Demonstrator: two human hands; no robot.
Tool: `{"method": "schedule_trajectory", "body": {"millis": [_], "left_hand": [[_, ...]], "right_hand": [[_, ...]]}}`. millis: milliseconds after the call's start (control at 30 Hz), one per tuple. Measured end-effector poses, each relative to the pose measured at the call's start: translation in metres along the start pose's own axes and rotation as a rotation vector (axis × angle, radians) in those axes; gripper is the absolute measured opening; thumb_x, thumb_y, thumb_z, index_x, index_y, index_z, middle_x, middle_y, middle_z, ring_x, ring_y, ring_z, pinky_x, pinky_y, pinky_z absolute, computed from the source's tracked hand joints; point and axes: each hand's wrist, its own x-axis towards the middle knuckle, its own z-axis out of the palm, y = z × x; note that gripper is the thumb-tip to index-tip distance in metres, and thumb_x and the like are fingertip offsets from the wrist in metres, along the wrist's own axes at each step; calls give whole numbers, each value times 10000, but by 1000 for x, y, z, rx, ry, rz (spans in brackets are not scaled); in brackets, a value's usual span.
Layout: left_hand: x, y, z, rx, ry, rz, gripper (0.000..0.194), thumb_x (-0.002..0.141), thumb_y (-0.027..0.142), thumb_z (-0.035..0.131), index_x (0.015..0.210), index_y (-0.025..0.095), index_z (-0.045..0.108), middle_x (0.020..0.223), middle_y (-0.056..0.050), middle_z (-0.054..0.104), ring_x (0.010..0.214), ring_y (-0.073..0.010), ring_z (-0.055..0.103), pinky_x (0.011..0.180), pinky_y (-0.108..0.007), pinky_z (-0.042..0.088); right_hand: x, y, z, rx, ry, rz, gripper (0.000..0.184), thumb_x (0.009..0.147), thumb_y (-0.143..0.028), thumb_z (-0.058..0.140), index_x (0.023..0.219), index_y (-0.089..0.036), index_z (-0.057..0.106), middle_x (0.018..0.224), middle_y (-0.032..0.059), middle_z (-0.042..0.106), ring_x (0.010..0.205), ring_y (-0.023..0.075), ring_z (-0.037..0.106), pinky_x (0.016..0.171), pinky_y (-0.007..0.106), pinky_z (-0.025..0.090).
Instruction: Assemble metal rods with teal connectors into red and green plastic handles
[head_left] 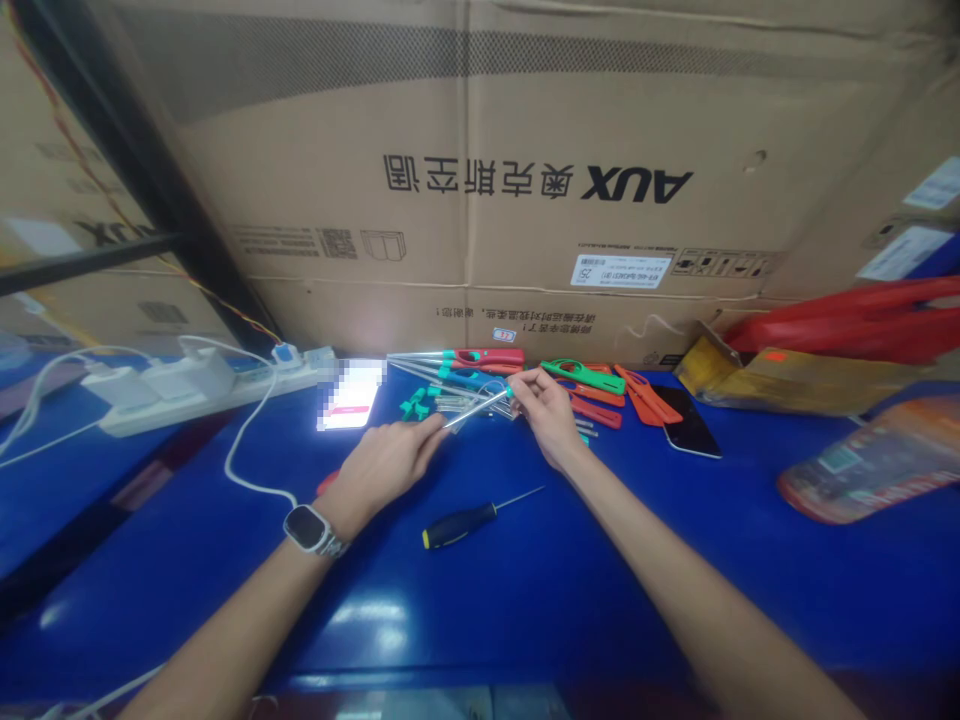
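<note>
Above the blue surface [525,610], hands' state?

Left hand [390,455] pinches one end of a metal tube [478,409]; right hand [544,410] grips its green-fitted end.

Progress?

Partway, I'd judge. Behind, a red handle [495,356] carries a tube; loose tubes [454,405], green pieces [414,405] lie separate. Orange handle [649,397], right: no tube visible. Screwdriver [461,525] lies nearer.

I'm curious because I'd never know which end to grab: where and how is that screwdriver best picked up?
I'd take the screwdriver by its thick dark handle, from above and the near side: it lies flat with its yellow-tipped end towards the person, and its thin shaft points away to the right, likely offering less grip.
</note>
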Motion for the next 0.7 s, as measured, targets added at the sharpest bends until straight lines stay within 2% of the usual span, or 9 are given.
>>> {"method": "schedule_trajectory", "body": {"millis": [267, 400, 533, 667, 700], "left_hand": [[0, 1, -1, -21, 4, 23, 390, 1042, 453, 229, 999, 242, 554, 735, -37, 663, 671, -235, 657, 586, -293, 342], [-1, 1, 0, -23, 13, 21, 381, 1042, 442, 237, 979, 240, 554, 726, -36, 657, 674, -236, 655, 583, -293, 342], [0, 3, 0, -27, 13, 0, 394, 1041, 444, 238, 948, 232, 557, 719, -39, 657, 657, -229, 649, 563, -292, 314], [3, 11, -1, -66, 37, 27, 361, 1042, 423, 264, 972, 238, 566, 731, -34, 670, 671, -228, 658, 571, -292, 317], [4, 12, -1, -74, 52, 30, 348, 1043, 415, 271, 995, 241, 569, 740, -32, 675, 678, -229, 662, 573, -292, 320]], "right_hand": [[-1, -6, -1, -69, -29, -143, 335, 736, -496, 752, 816, -211, 595, 680, -39, 575, 568, 104, 498, 568, 257, 422], [2, -7, -5, -5, -105, -26, 355, 718, -507, 768, 789, -218, 574, 615, -50, 576, 539, 107, 497, 534, 249, 419], [1, -8, -5, 119, -151, 104, 376, 715, -511, 769, 779, -227, 530, 522, -68, 560, 459, 100, 450, 461, 229, 359], [-9, -7, 12, 76, -189, 84, 396, 626, -476, 840, 753, -212, 574, 548, -69, 557, 477, 85, 451, 469, 222, 344], [-12, -6, 18, 53, -279, 118, 387, 610, -460, 852, 758, -205, 601, 572, -59, 570, 499, 92, 479, 482, 229, 358]]}}
